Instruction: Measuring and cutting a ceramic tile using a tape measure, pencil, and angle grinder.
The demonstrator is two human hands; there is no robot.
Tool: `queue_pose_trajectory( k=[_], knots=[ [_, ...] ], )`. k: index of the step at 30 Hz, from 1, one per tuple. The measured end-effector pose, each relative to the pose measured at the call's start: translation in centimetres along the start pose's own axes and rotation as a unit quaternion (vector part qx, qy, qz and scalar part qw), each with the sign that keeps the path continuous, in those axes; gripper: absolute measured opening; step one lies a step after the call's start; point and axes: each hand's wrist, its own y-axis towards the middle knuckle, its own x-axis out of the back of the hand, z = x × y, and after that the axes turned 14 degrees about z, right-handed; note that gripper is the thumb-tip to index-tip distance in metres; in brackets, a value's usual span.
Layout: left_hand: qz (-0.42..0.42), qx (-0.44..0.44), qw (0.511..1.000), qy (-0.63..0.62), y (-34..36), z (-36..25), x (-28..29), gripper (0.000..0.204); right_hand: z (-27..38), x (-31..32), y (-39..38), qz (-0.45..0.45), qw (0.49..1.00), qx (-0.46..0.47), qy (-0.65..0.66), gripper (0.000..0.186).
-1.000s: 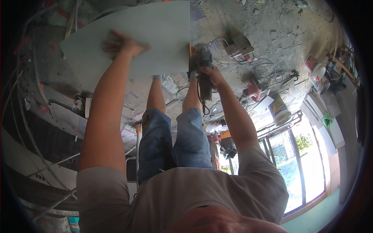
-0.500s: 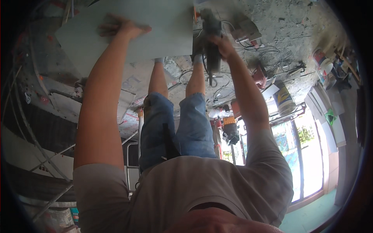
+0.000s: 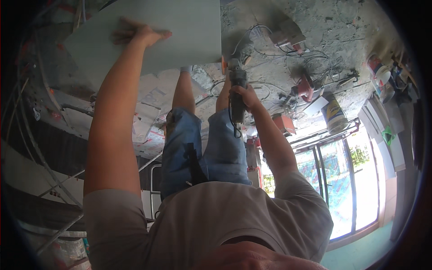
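My left hand (image 3: 143, 36) lies flat with its fingers spread on a large pale grey board (image 3: 191, 31) at the upper left. In my right hand (image 3: 247, 96) is a dark angle grinder (image 3: 238, 80), the fingers wrapped round its body. The grinder's thin orange-edged disc (image 3: 223, 65) stands upright at the board's near right corner. I cannot tell whether it touches the board. From the grinder's rear end a black cord (image 3: 236, 129) hangs in a loop.
Cables (image 3: 315, 57) and a red power tool (image 3: 304, 88) lie on the rough, dusty floor to the right. A bucket (image 3: 334, 115) and a red box (image 3: 284, 124) are nearer. Metal bars (image 3: 63, 231) cross at the left; tall windows (image 3: 335, 180) stand at the lower right.
My right hand has drawn the angle grinder toward me, from beside the board's right edge to its near corner. My left hand has stayed on the board, which has shifted slightly left in view.
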Motion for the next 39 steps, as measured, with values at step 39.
queue_pose_trajectory(
  k=[39],
  knots=[
    [0.020, 0.027, 0.996, -0.080, -0.1, 0.0, 0.5, 0.170, 24.9, -0.9, 10.2, 0.109, 0.983, 0.113, -0.096, 0.046]
  ],
)
